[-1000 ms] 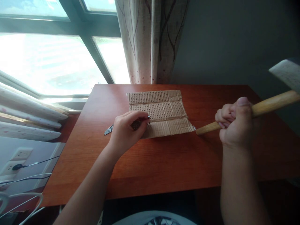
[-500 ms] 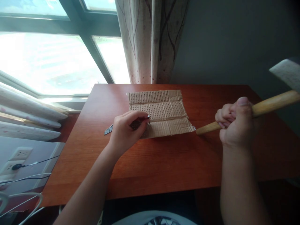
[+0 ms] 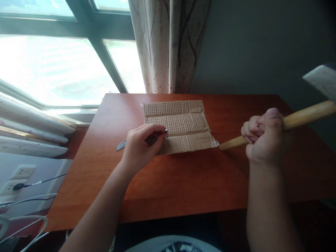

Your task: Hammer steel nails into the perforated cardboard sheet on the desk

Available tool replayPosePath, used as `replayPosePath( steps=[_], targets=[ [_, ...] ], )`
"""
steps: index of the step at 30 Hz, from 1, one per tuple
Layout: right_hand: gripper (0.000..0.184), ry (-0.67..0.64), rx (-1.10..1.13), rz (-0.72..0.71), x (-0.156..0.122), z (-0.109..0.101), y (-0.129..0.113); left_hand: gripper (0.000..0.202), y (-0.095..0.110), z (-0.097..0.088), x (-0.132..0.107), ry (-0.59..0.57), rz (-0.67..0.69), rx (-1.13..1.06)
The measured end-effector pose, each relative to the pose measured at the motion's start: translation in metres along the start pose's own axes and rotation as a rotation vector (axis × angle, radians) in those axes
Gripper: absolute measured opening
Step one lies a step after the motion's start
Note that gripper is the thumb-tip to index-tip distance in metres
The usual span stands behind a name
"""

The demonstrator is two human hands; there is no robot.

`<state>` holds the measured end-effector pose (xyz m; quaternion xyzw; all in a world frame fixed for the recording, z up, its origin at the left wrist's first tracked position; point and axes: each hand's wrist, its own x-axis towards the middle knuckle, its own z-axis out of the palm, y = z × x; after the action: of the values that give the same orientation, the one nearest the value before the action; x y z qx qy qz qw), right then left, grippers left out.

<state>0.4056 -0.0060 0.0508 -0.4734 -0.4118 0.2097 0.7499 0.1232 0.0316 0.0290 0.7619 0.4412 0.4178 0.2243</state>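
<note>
A flat piece of brown cardboard (image 3: 181, 124) with rows of small holes lies on the reddish wooden table (image 3: 183, 182). My left hand (image 3: 141, 147) rests at the cardboard's left front corner, fingers pinched on a thin nail held upright against it. Several more nails (image 3: 121, 145) stick out behind that hand on the table. My right hand (image 3: 264, 138) is a fist round the wooden handle of a hammer (image 3: 301, 117), raised to the right of the cardboard; the metal head (image 3: 321, 82) is up at the right edge.
A window (image 3: 57, 66) and patterned curtain (image 3: 170, 45) stand behind the table. Wall sockets with cables (image 3: 23, 182) are at the lower left. A grey wall (image 3: 262, 45) is at the back right.
</note>
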Motion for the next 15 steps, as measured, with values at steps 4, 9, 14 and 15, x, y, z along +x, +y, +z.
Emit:
replayPosePath(
  steps=[4,9,14,15],
  targets=[
    [0.054,0.003,0.005,0.006,0.0002,0.0004,-0.0002,0.007,0.0001,-0.0004,-0.0003,0.001,0.005,0.005],
    [0.053,-0.003,0.002,-0.004,-0.0001,0.0024,-0.0026,0.007,0.0005,-0.0005,-0.0003,-0.003,0.016,0.011],
    [0.050,-0.008,-0.001,-0.004,-0.0008,0.0013,-0.0014,0.007,0.0003,-0.0005,0.0008,-0.019,0.023,0.015],
    [0.050,-0.009,-0.001,0.000,-0.0010,0.0007,-0.0007,0.007,0.0001,-0.0005,0.0010,-0.024,0.026,0.016]
  ],
)
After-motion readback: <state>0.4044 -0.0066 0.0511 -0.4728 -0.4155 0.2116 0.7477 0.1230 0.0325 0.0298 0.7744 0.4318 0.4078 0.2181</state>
